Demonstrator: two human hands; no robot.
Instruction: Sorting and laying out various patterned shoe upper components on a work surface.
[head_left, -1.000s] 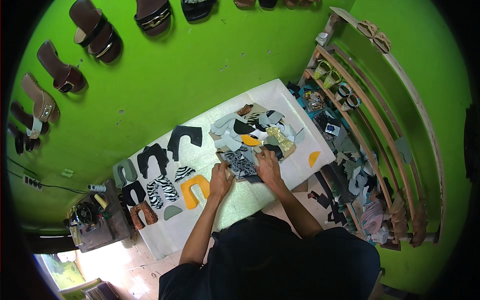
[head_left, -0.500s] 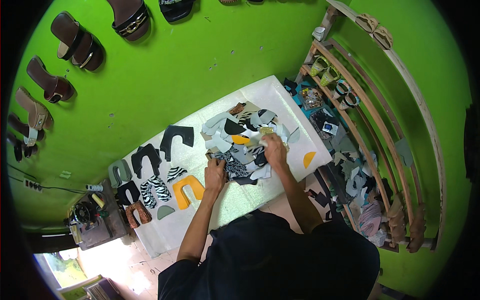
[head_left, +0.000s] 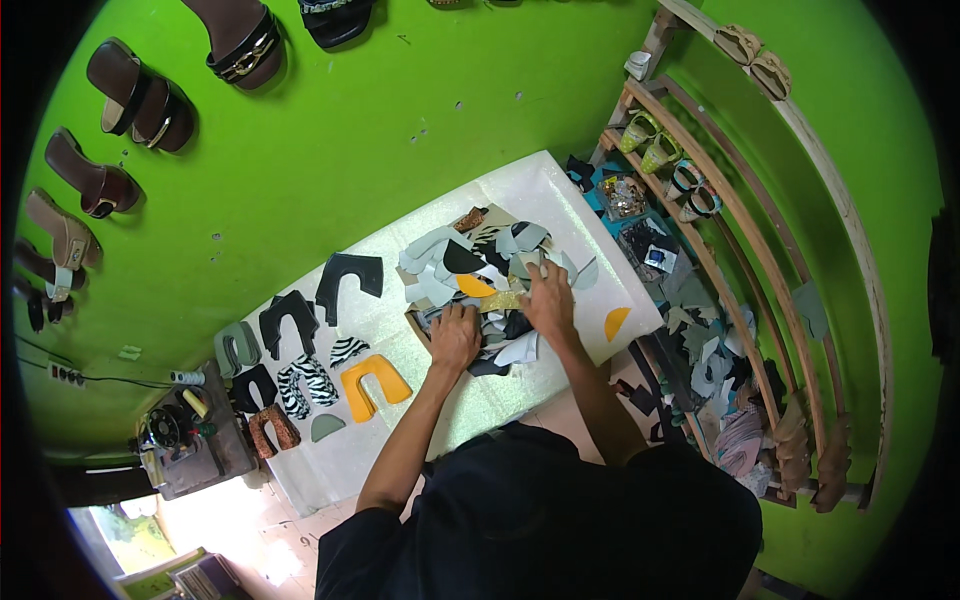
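Left hand [head_left: 456, 337] lies palm down, fingers bent, on the near-left part of the scrap pile [head_left: 428, 288]; right hand [head_left: 548, 298], half curled, rests on its right part beside a gold piece [head_left: 500, 301]; whether either grips anything cannot be told. Relative to the pile: white table [head_left: 578, 220], beneath; wooden rack [head_left: 826, 145], right; yellow U-shaped piece [head_left: 393, 384], left; white-and-blue packet [head_left: 660, 258], right, any print illegible; yellow half-moon [head_left: 617, 323], right, near the table's edge. Open tabletop adjoins its near side.
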